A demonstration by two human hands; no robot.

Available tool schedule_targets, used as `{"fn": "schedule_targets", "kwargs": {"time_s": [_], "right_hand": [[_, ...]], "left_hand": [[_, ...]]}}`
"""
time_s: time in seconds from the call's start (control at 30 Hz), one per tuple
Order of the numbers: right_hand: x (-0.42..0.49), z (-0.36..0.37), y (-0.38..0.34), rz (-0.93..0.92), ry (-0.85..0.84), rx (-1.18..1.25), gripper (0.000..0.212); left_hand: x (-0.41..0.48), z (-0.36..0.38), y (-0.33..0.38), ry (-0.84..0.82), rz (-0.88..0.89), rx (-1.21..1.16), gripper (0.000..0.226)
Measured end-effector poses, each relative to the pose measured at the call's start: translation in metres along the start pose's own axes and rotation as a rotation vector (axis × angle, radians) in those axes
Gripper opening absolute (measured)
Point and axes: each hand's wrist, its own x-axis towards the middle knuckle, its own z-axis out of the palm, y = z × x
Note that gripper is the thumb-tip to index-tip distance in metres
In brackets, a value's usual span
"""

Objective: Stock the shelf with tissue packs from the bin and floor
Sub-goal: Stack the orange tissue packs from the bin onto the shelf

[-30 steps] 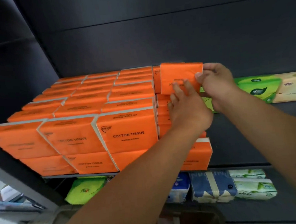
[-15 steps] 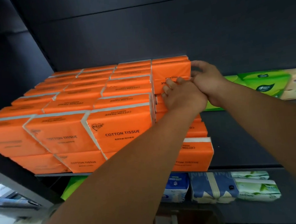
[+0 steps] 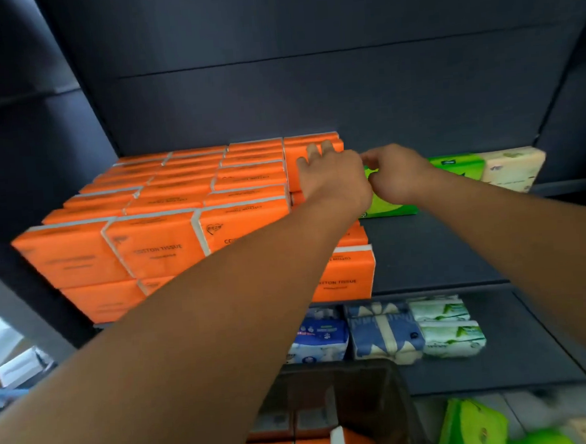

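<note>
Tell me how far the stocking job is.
Done: stacked orange packs fill the left of the shelf. In hand: the left hand presses the top rear pack; the right hand hovers beside. Left: orange packs in the bin, green packs on the floor.

**Dark grey shelving unit [image 3: 311,93], viewed from the front and slightly above.** The back panel [image 3: 375,17] fills the upper field and carries one thin horizontal seam [image 3: 309,54]. The left side panel [image 3: 23,152] and right side panel [image 3: 576,108] angle outward. Two matte boards are visible, the upper shelf [image 3: 434,247] and the lower shelf [image 3: 518,345] beneath it. The left side panel ends in a paler grey front edge [image 3: 26,317]. Beyond that edge lies a brightly lit area [image 3: 0,339] with blurred pale items that cannot be identified. The pale floor [image 3: 536,401] at lower right is blurred. The interior of the unit is dim.
</note>
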Motion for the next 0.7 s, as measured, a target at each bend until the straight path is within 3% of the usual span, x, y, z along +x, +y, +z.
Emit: {"fn": "schedule_targets", "kwargs": {"time_s": [0.13,0.43,0.7], "right_hand": [[-0.045,-0.014,-0.02,-0.033,0.011,-0.058,0.038],[-0.133,-0.004,-0.079,-0.008,0.002,0.037,0.053],[-0.193,0.036,-0.12,-0.017,-0.114,0.055,0.059]], "left_hand": [[-0.043,-0.028,-0.002,0.032,0.019,0.015,0.037],[-0.141,-0.076,-0.06,0.104,0.036,0.016,0.03],[-0.208,-0.077,-0.142,0.06,-0.083,0.041,0.049]]}}
